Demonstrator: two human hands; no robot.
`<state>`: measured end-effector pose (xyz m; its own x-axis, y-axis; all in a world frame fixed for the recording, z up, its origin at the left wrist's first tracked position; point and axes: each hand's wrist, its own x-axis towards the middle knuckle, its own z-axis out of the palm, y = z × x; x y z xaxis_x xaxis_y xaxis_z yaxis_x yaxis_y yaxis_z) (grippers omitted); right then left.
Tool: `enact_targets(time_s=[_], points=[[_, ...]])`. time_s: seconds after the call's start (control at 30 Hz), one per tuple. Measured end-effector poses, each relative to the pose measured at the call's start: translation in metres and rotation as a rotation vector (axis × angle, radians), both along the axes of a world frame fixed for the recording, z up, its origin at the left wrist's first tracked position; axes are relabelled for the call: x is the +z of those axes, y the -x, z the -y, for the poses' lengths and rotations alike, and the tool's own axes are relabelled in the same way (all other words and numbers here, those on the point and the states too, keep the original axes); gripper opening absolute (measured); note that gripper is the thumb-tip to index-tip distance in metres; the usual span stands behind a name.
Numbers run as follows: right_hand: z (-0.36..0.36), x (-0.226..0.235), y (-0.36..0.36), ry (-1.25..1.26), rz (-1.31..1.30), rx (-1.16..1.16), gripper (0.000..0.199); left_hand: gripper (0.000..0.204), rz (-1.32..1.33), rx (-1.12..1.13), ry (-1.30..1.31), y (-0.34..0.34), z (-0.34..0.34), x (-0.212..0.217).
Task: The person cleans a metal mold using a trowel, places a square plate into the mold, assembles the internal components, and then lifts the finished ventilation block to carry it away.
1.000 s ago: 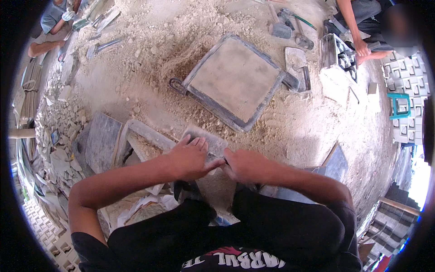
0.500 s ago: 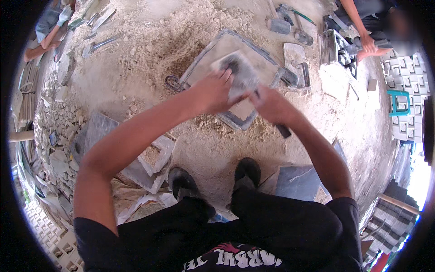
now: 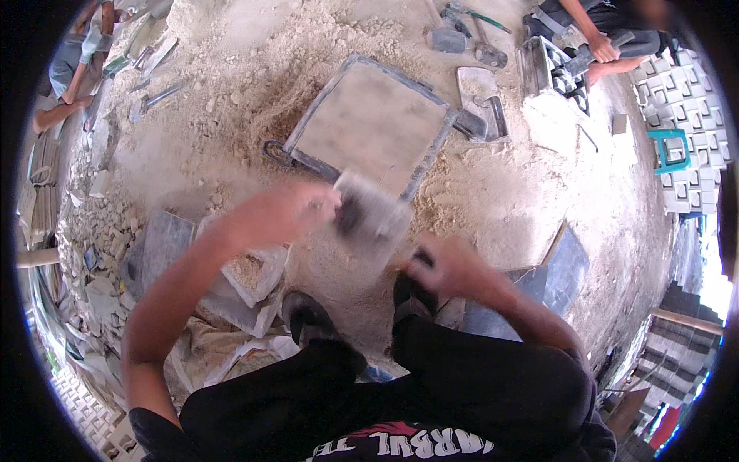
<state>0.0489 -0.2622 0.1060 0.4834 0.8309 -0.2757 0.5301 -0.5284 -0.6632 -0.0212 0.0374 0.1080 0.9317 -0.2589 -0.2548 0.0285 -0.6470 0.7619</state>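
Observation:
In front of me on the ground lies a square dark-framed mould (image 3: 443, 142), its inside filled level with pale sandy material. A blurred flat grey square tool (image 3: 375, 219), trowel-like, hangs in the air just off the mould's near corner. My right hand (image 3: 450, 266) is closed at its near right side, around a dark part that looks like a handle. My left hand (image 3: 304, 208) is at the plate's left edge; motion smears its fingers, and whether they touch it I cannot tell.
Loose sandy powder (image 3: 231, 85) heaps beyond the mould. Hammers (image 3: 446, 38) and a grey slab (image 3: 477, 85) lie far right of it. Broken stone (image 3: 100, 223) covers the left. Dark slabs (image 3: 566, 266) lie near right. Other people sit at both far corners; a teal stool (image 3: 670, 150) stands right.
Both hands and the flat tool have come off the mould toward me, uncovering its smooth filled surface. My left hand has slid from the plate's face to its left edge.

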Motion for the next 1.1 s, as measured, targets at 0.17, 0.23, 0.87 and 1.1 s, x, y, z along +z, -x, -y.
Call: enact_targets(time_s=[0.17, 0.23, 0.87, 1.1], points=[[0.026, -0.016, -0.072, 0.005, 0.225, -0.631, 0.043, 0.038, 0.149, 0.443, -0.156, -0.061, -0.039, 0.015], [0.053, -0.046, -0.087, -0.060, 0.247, -0.811, 0.045, 0.037, 0.239, 0.422, -0.142, -0.077, -0.043, -0.016], [0.052, -0.124, -0.084, -0.138, 0.396, -0.773, 0.054, 0.057, 0.028, 0.629, 0.056, -0.134, -0.053, -0.099], [-0.046, -0.097, -0.179, 0.024, 0.078, -0.838, 0.066, 0.061, 0.150, 0.834, -0.034, -0.187, -0.045, -0.091]])
